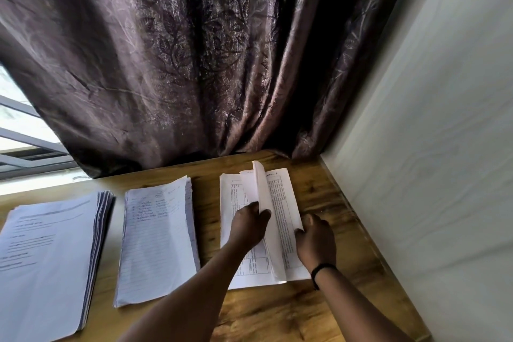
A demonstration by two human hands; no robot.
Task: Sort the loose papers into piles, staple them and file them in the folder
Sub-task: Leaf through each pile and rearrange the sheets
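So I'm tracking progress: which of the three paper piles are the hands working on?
The rightmost pile, printed with tables, nearest the wall. Left hand lifts its sheets; right hand holds its edge. The other two lie untouched.

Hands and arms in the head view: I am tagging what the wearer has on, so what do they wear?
Both forearms are bare, with no sleeves in view. The right hand has a thin black band around its wrist. The left hand shows no band, watch or ring that can be made out. No gloves on either hand.
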